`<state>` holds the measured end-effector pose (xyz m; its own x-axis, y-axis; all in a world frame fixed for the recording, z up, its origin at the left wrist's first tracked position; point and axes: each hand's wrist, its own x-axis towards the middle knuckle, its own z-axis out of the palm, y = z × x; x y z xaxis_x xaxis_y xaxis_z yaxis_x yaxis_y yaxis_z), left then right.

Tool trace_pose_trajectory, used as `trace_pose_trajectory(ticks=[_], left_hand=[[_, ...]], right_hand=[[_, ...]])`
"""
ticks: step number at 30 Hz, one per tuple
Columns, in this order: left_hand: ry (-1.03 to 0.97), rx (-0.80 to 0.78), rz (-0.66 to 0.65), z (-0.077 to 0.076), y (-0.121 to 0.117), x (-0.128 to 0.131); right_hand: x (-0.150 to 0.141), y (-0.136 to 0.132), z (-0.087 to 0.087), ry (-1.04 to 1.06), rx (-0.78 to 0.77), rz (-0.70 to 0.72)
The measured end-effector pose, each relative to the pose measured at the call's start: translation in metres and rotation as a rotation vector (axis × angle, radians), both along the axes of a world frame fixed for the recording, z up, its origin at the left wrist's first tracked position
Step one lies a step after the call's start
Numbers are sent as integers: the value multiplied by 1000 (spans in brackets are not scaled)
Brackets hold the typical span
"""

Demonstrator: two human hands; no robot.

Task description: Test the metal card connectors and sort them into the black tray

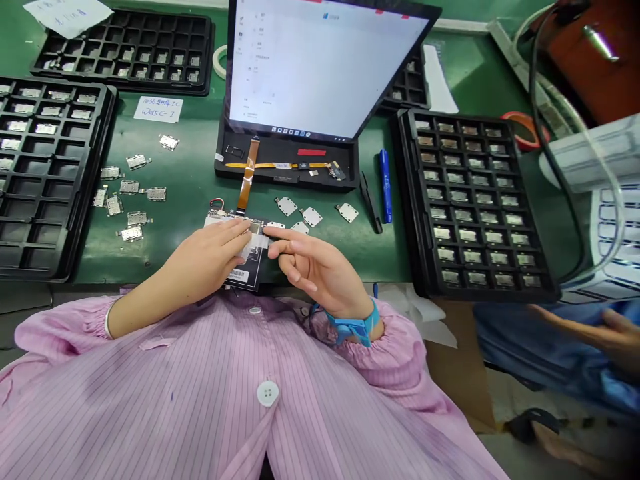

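A: What lies nearest the person?

B: A circuit board [255,259], at the middle of the green table's [185,180] near edge. The left hand [213,253] rests on it palm down, fingers stretched out, clasping nothing that I can see.

A: And the right hand [323,268]?

B: Its index finger points at the board, the tip at the right edge; the other fingers curl loosely around nothing.

A: What's beside them?

B: Pale squarish plates [312,217] just right of the board, and small metal parts [130,187] scattered toward the table's left side.

A: Farther out to the sides?

B: On the right, black tweezers [371,203] near a blue marker [385,187], then a filled compartment tray [417,220] reaching the near edge. At the left edge, a partly filled tray [63,213].

A: Beyond the board?

B: An orange ribbon cable [247,177] runs from its far edge to a lit screen [320,73], tilted up at a shallow black box [355,167]. Toward the far left corner, paper [67,15] overlaps another tray [207,53].
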<state>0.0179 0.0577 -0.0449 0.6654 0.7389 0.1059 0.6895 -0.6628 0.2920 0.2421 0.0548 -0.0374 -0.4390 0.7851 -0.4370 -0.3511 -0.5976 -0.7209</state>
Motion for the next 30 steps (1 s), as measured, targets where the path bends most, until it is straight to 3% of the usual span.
trace_pose_trajectory(ticks=[4, 8, 10, 15, 17, 19, 23, 27, 30], left_hand=[[-9, -3, 0, 1, 0, 1], [-21, -14, 20, 1, -1, 1], [-20, -28, 23, 0, -1, 0], [-41, -43, 19, -2, -1, -2], [-52, -54, 20, -3, 0, -3], [-65, -72, 25, -4, 0, -4], [-209, -114, 79, 0, -3, 1], [-493, -290, 266, 9, -11, 17], [-595, -411, 316, 12, -15, 26]], right_hand=[[3, 5, -3, 43, -30, 15], [2, 3, -3, 17, 71, 159], [0, 0, -3, -170, 239, 135], [-2, 4, -14, -1091, 988, -150], [0, 8, -22, -1295, 1156, -107], [3, 10, -28, -1379, 1226, -53], [3, 1, -27, -1386, 1313, -112], [-5, -17, -20, -1159, 1411, -97], [-10, -26, -20, -934, 1231, -124]])
